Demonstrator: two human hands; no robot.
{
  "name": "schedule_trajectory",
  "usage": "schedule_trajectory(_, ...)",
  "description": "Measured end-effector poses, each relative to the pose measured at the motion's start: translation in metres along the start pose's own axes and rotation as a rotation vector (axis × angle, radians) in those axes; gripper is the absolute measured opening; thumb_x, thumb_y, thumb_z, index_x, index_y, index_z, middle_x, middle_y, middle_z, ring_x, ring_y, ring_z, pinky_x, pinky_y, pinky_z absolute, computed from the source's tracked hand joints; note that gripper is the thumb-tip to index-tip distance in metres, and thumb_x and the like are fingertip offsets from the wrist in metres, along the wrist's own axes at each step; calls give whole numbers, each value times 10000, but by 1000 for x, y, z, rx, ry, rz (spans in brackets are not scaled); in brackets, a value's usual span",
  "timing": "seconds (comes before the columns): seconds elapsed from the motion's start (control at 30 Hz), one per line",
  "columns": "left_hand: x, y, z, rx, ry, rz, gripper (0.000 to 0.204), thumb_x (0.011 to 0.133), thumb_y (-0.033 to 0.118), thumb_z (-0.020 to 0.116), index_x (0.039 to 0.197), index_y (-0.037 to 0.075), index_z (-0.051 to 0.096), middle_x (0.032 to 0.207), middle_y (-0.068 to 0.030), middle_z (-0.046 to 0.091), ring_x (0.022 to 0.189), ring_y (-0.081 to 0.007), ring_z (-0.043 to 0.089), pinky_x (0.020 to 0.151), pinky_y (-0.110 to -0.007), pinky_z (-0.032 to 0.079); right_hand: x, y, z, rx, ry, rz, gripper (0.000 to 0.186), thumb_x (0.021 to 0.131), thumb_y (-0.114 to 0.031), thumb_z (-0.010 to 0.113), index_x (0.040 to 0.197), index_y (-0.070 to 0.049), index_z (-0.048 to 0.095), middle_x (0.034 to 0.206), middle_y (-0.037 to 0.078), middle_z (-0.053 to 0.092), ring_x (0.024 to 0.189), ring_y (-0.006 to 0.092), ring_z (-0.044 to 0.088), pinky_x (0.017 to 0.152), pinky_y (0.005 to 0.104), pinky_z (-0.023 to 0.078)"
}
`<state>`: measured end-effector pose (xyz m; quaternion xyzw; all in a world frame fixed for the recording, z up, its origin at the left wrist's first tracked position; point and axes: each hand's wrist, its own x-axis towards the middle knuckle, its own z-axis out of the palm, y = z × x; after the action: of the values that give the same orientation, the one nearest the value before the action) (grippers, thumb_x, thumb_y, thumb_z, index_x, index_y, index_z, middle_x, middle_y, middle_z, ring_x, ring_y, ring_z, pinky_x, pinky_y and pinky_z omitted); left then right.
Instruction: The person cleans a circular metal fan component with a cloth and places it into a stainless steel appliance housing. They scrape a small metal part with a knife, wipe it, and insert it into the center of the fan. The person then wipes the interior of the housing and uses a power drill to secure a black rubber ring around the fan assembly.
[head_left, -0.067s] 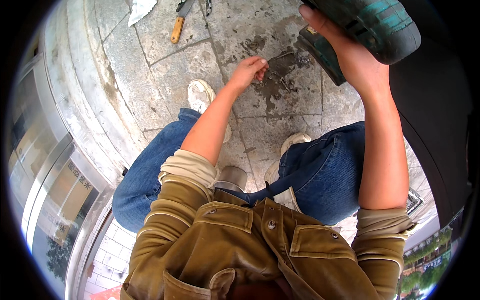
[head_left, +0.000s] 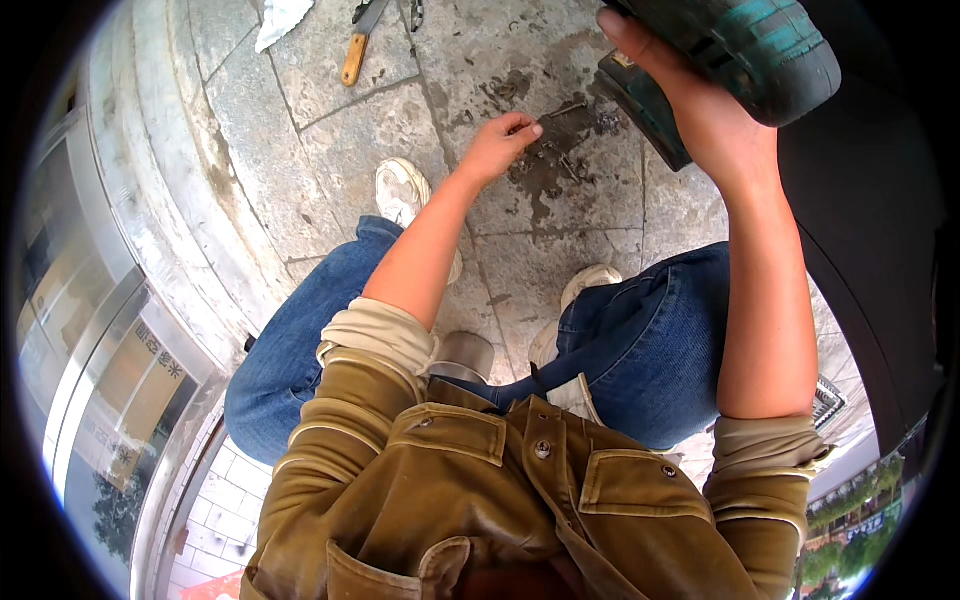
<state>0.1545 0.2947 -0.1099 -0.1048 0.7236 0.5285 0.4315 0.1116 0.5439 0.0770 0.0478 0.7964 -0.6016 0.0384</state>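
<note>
My right hand (head_left: pixel 715 125) is closed around the grip of a teal-and-black cordless power tool (head_left: pixel 765 50) at the upper right. Its front end lies beyond the frame, so the exact kind is hidden, and a block-like base (head_left: pixel 645 110) shows left of my wrist. My left hand (head_left: pixel 500 145) hovers over a dark damp patch (head_left: pixel 550 175) on the paving, palm down, thumb and fingers drawn together. Whatever may be between those fingertips is too small to make out. Small bits of dark debris (head_left: pixel 605 122) are scattered on the patch.
A wooden-handled blade tool (head_left: pixel 353 60) lies on the stone slabs at the upper left, near a white crumpled piece (head_left: pixel 283 22). A large black surface (head_left: pixel 865 230) borders the right side. Stone steps (head_left: pixel 185 200) and a glass door (head_left: pixel 85 370) stand at left.
My left hand has turned a little and its fingertips have shifted slightly right. My right hand and the power tool have hardly moved.
</note>
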Motion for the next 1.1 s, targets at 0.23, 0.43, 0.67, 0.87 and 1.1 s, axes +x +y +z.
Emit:
schedule_trajectory(0.23, -9, -7, 28, 823, 161, 369, 177, 797, 166, 695, 959, 106, 657, 874, -74, 597, 801, -272, 615, 686, -388, 501, 1, -6, 2, 41, 43, -3, 228, 861, -153, 715, 1039, -21, 662, 929, 62, 674, 814, 150, 613, 706, 301, 503)
schedule_trajectory(0.43, -5, -13, 42, 934, 245, 466, 165, 761, 149, 697, 919, 121, 657, 864, -71, 583, 832, -297, 620, 683, -419, 517, 2, -4, 5, 73, 83, -78, 240, 833, -139, 743, 1022, -14, 664, 921, 63, 675, 809, 151, 618, 702, 305, 507)
schedule_trajectory(0.67, -1, -6, 39, 746, 197, 297, 80, 828, 125, 641, 880, 85, 595, 907, -81, 592, 810, -262, 611, 676, -357, 510, 1, -4, 4, -1, 74, -125, 250, 819, -151, 755, 1008, -15, 665, 912, 71, 676, 805, 166, 623, 700, 320, 510)
schedule_trajectory(0.87, -17, -16, 7, -505, -131, -63, 110, 882, 62, 488, 948, 75, 575, 921, -54, 590, 826, -164, 597, 704, -299, 497, -3, -20, 2, -178, 114, -149, 261, 814, -156, 758, 1010, -14, 660, 910, 77, 673, 802, 174, 623, 693, 325, 506)
schedule_trajectory(1.1, -30, -14, 54, 835, 222, 293, 99, 799, 183, 693, 851, 107, 658, 854, -56, 593, 798, -231, 612, 667, -359, 509, 4, -5, 2, 38, 88, -115, 280, 810, -169, 764, 1014, -11, 656, 920, 85, 668, 815, 181, 621, 701, 327, 503)
